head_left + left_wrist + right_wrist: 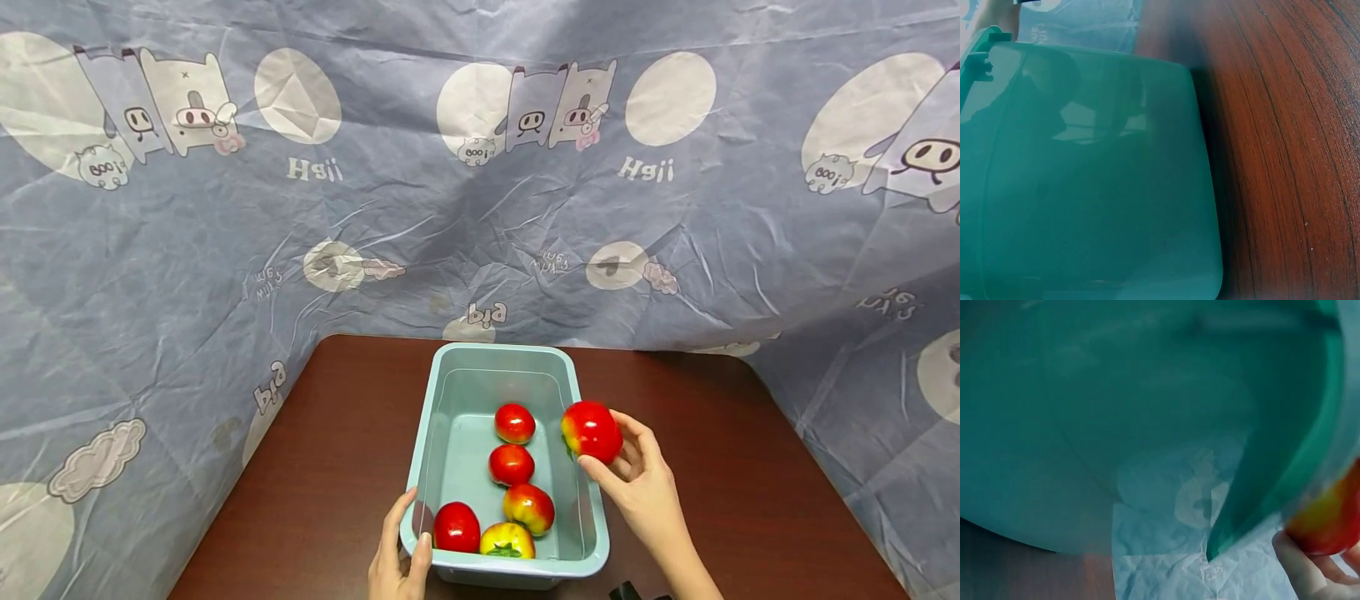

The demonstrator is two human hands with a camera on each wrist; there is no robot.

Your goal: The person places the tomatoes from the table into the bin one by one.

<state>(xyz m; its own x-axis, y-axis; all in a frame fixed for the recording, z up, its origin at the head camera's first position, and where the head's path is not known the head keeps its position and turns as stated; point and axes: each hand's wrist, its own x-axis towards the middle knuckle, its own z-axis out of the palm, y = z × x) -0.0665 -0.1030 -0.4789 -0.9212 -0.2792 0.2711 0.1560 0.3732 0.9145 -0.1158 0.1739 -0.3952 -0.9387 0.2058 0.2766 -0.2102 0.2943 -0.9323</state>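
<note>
My right hand grips a red tomato, yellowing toward its green stem end, at the right rim of a pale blue-green plastic bin. In the right wrist view the same tomato shows between thumb and fingers, beside the bin wall. My left hand holds the bin's near left corner, thumb at the front rim. Inside lie several more tomatoes: two red ones in the middle, a red-yellow one, a yellow one with green leaves, and a dark red one at the near left.
The bin stands on a dark brown wooden table, whose surface extends to both sides. A blue-grey cloth printed with cartoon pigs hangs behind and around the table. A small black object shows at the bottom edge, near the right forearm.
</note>
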